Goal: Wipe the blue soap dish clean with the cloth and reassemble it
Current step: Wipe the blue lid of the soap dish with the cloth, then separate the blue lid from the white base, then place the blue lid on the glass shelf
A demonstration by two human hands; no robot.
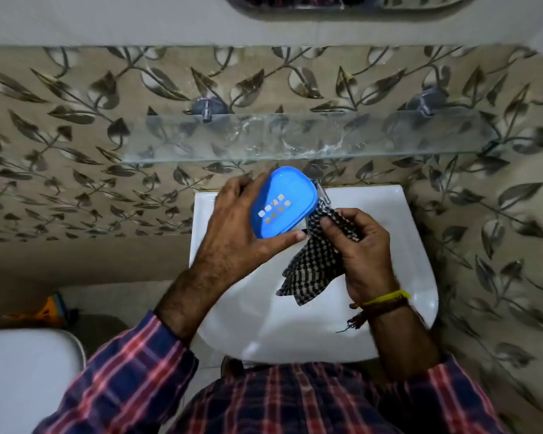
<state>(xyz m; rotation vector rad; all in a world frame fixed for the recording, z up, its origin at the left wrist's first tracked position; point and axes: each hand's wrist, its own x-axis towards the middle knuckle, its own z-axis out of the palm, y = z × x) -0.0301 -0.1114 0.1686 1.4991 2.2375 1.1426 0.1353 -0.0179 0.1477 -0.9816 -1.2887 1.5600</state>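
Observation:
A blue oval soap dish [282,200] with a patch of small drain holes is held tilted above the white sink [398,252]. My left hand [235,233] grips it from the left, thumb under its lower edge. To its right, my right hand [361,252] pinches a black-and-white checked cloth [311,267]. The cloth's upper corner touches the dish's right rim and the rest hangs down over the basin. Only this one blue piece of the dish shows.
A glass shelf [311,139] with white smears juts from the leaf-patterned tiled wall just above the dish. A tap [318,183] pokes out behind the dish. A white toilet cistern [25,371] sits at lower left, with an orange object [49,311] behind it.

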